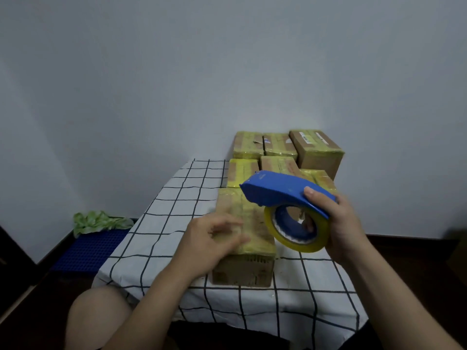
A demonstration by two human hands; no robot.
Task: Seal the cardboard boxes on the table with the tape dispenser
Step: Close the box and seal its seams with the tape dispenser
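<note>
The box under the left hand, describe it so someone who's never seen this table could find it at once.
Start at the table with the black-grid white cloth. Taped cardboard boxes crowd its far end; this box sits nearest the person, with the left hand over its top. Unlike the others, it is long, narrow and frontmost.

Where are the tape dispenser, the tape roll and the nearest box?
tape dispenser [275,188]: head view, blue top cover.
tape roll [307,247]: head view, yellow outer band.
nearest box [242,271]: head view, brown front face.

A plain home room: checked tablecloth [177,223], bare wall [202,72], dark wood floor [404,248].
</note>
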